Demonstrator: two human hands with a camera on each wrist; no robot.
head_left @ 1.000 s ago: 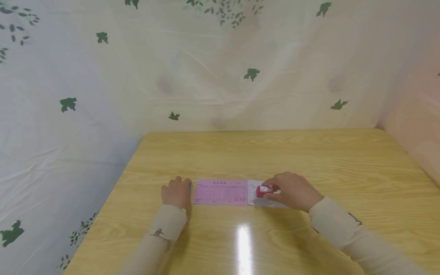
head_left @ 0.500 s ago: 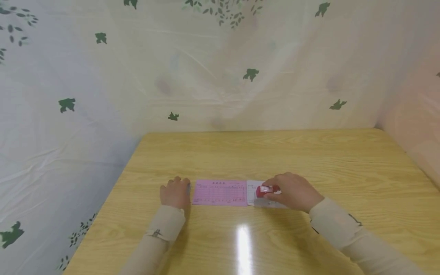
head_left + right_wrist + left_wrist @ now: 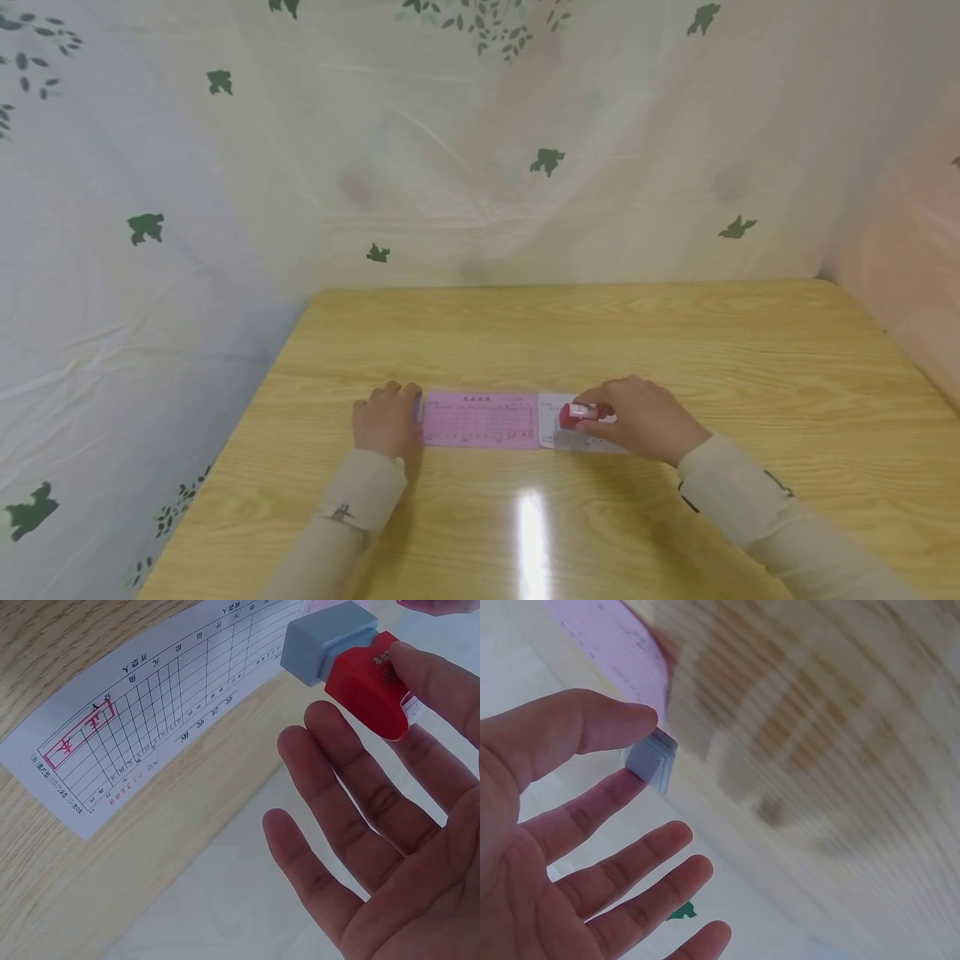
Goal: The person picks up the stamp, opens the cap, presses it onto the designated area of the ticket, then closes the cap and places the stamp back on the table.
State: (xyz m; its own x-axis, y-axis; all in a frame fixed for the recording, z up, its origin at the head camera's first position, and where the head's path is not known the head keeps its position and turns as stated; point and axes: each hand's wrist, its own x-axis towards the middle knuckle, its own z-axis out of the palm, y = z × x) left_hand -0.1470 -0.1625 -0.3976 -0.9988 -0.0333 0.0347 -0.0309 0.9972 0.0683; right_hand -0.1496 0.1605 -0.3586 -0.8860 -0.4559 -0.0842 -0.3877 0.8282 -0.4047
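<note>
Between its thumb and a finger, my right hand (image 3: 648, 418) pinches a red stamp with a grey base (image 3: 364, 671). That stamp is over the white printed form (image 3: 549, 408); whether it touches the paper I cannot tell. A red boxed imprint (image 3: 81, 735) shows near one end of the white form in the right wrist view. My left hand (image 3: 386, 421) holds a small translucent grey cap (image 3: 651, 760) by thumb and finger, its other fingers spread. The cap is beside the left end of a pink printed form (image 3: 480, 421), which lies flat against the white one.
A wood-grain table (image 3: 570, 333) bears both forms and reaches back to a pale hanging sheet (image 3: 450, 167) with green leaf and bird prints. The sheet also borders the table at left and right. A bright reflection lies on the table near the front.
My left hand has shifted slightly right with the cap, to the pink form's left edge. The right hand and stamp stay almost where they were.
</note>
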